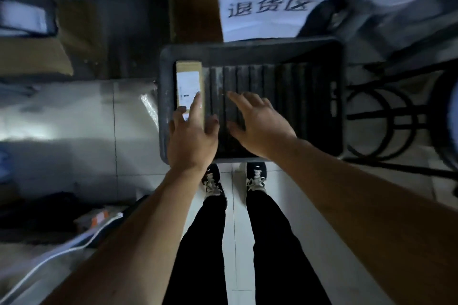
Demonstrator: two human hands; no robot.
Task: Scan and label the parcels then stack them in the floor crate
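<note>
A dark plastic floor crate [250, 48] with a ribbed bottom stands on the tiled floor in front of my feet. One brown cardboard parcel [189, 67] with a white label lies flat along the crate's left wall. My left hand [192, 135] reaches over the parcel's near end with fingers straight and spread, its fingertips over the label. My right hand [257, 120] hovers over the ribbed bottom, fingers relaxed and spread, holding nothing.
A white paper sign [266, 5] with printed characters lies beyond the crate. A black metal stool frame [381, 116] stands right of it. Cardboard boxes [32, 57] sit at the left, and a white cable [74, 245] runs along a surface at the lower left.
</note>
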